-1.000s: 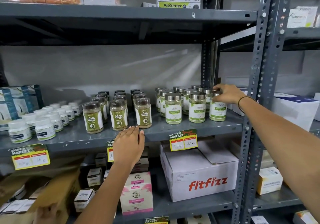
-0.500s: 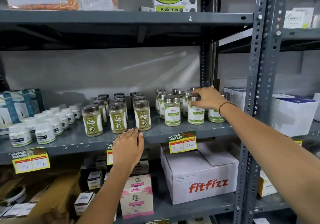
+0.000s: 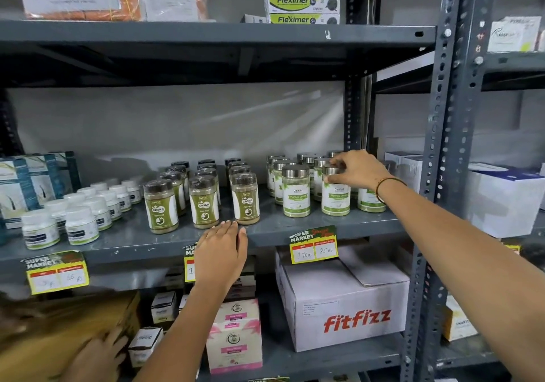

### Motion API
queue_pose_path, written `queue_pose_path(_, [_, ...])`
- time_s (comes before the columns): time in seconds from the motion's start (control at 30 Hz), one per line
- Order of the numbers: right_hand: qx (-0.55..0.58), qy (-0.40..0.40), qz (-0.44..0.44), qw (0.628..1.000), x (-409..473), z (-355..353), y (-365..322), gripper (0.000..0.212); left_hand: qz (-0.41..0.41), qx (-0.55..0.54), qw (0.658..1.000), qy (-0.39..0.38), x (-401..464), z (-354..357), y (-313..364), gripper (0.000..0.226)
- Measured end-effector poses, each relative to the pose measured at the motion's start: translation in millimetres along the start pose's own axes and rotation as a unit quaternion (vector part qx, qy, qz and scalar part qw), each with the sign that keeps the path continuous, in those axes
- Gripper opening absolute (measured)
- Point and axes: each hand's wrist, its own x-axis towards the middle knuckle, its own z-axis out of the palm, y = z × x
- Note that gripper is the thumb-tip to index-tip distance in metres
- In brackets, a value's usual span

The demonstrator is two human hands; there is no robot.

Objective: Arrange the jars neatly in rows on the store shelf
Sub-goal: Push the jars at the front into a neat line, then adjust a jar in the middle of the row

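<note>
On the grey middle shelf [image 3: 274, 229] stand rows of silver-lidded green-label jars. My right hand [image 3: 355, 169] grips the lid of the middle front jar [image 3: 335, 197]. Another front jar [image 3: 296, 191] stands to its left, and one [image 3: 370, 201] to its right is partly hidden by my wrist. Further left are three rows of dark-lidded Gaska jars [image 3: 203, 201]. My left hand [image 3: 220, 253] rests flat on the shelf's front edge below them, fingers together, holding nothing.
Small white bottles [image 3: 79, 218] fill the shelf's left part, with blue boxes [image 3: 32, 181] behind. A steel upright [image 3: 436, 175] stands just right of my forearm. Below sit a Fitfizz carton [image 3: 345, 302] and pink boxes [image 3: 234, 337]. Another person's hand [image 3: 97, 358] is at the bottom left.
My right hand moved left from the rightmost front jar to the middle front jar and now grips its lid. My left hand stays on the shelf edge.
</note>
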Motion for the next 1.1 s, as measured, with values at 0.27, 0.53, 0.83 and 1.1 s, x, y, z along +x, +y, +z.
queue_pose_path(0.27, [0.071, 0.118, -0.064, 0.988, 1, -5, -52, 0.076, -0.002, -0.003, 1.000, -0.006, 1, -1, 2, 0.044])
queue_pose_path(0.53, [0.131, -0.018, -0.160, 0.978, 9, 29, -146, 0.072, 0.001, -0.003, 1.000, -0.007, 1, -2, 1, 0.047])
queue_pose_path(0.83, [0.144, -0.074, -0.132, 0.978, 18, 62, -165, 0.072, 0.003, 0.007, 1.000, -0.013, 2, -2, 1, 0.048])
queue_pose_path(1.1, [0.171, -0.054, -0.120, 0.976, 20, 66, -167, 0.071, 0.007, 0.003, 1.000, -0.011, 2, -1, 0, 0.050])
